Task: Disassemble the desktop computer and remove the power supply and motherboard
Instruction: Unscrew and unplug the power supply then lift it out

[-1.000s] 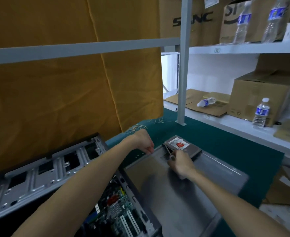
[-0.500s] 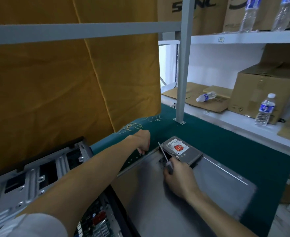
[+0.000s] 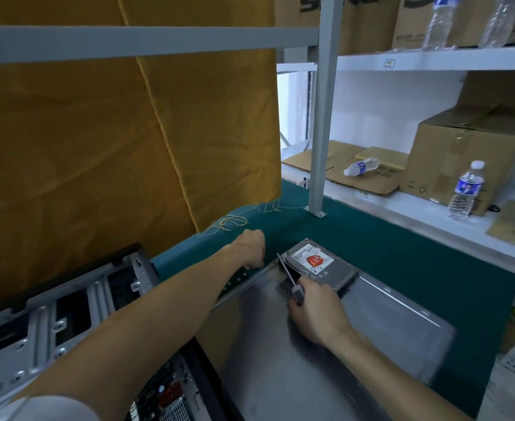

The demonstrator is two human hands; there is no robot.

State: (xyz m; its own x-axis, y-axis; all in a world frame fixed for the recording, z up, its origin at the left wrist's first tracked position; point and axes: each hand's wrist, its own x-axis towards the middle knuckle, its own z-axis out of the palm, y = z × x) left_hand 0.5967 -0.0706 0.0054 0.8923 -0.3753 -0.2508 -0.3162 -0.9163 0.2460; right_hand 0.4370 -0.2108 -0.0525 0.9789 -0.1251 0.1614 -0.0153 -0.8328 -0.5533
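Evidently parking parts, the right hand (image 3: 313, 314) grips a screwdriver (image 3: 291, 279) beside the hard drive (image 3: 320, 262); the left hand (image 3: 250, 249) is fisted, contents unclear.

Both my bare arms reach forward over the bench: my left hand (image 3: 250, 249) is curled into a fist with knuckles turned down near the far edge, and whether it holds anything I cannot tell. My right hand (image 3: 313, 311), palm down, grips the handle of a screwdriver (image 3: 292, 281), its shaft pointing away toward the far-left.
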